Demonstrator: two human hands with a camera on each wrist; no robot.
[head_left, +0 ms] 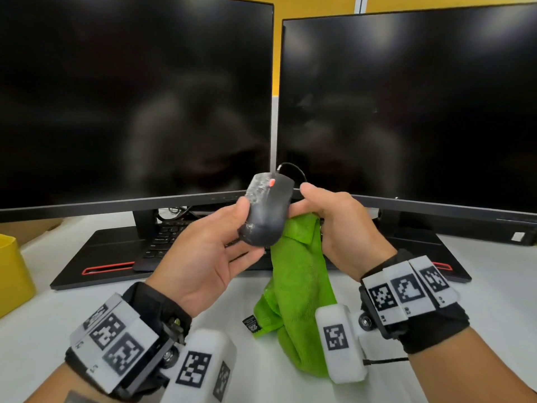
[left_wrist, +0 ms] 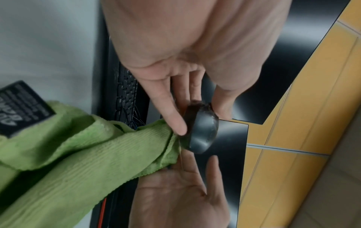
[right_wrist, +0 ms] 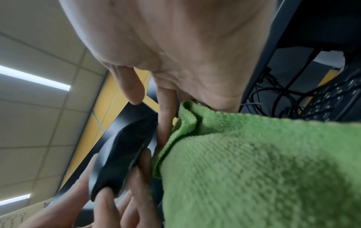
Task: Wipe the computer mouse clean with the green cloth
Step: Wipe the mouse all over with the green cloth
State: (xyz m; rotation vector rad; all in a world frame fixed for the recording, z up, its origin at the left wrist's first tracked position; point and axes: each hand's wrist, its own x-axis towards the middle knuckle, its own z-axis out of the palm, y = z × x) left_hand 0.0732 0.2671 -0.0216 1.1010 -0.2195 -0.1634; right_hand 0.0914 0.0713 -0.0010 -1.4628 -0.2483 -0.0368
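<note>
**Mouse held up at the cloth, before two dark screens**

Two black monitors [head_left: 136,97] fill the far side, screens off. Green cloth [head_left: 299,286] hangs from the right hand [head_left: 343,231], which grips its top edge; its black label [left_wrist: 23,106] has white print, too blurred to read. Left hand [head_left: 203,257] grasps the black mouse [head_left: 268,210] by thumb and fingers, lifted, touching the cloth.

White tabletop [head_left: 494,286]; two dark monitors [head_left: 130,97] side by side w/ yellow wall [head_left: 313,7] behind; tiled ceiling [right_wrist: 39,123] w/ strip lights [right_wrist: 35,78].
</note>
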